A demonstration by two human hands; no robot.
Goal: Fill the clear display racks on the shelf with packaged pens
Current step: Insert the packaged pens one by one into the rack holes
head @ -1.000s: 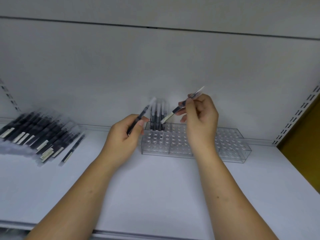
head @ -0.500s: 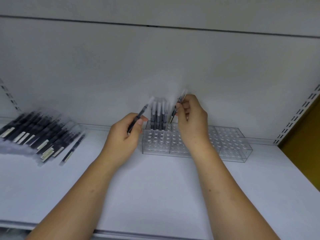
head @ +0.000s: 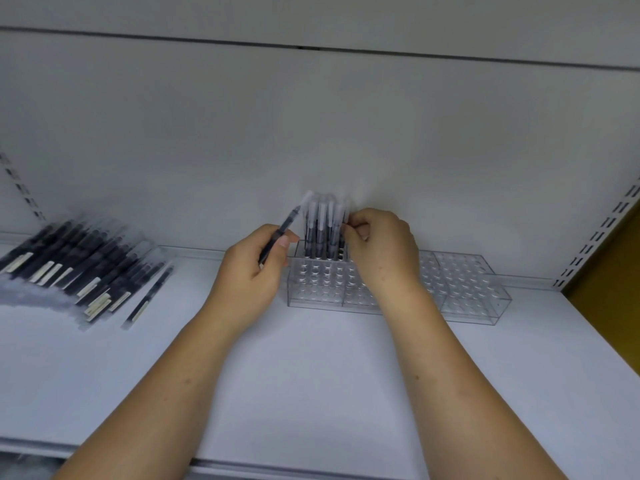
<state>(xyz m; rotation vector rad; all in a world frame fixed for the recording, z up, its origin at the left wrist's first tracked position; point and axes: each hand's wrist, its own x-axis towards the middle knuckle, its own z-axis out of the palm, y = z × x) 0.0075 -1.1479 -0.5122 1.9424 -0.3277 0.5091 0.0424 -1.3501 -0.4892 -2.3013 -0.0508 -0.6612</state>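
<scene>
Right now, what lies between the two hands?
In the head view, the standing pens in the clear rack lie between the left hand and the right hand.

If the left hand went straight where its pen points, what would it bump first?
Probably the packaged pens standing in the clear rack: the left hand aims its pen at them, tip nearly touching, though depth is hard to judge.

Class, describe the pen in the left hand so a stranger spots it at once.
On the white shelf, find the clear rack against the back wall. At its left end the left hand grips one packaged pen. Unlike the upright pens in the rack, it slants.
</scene>
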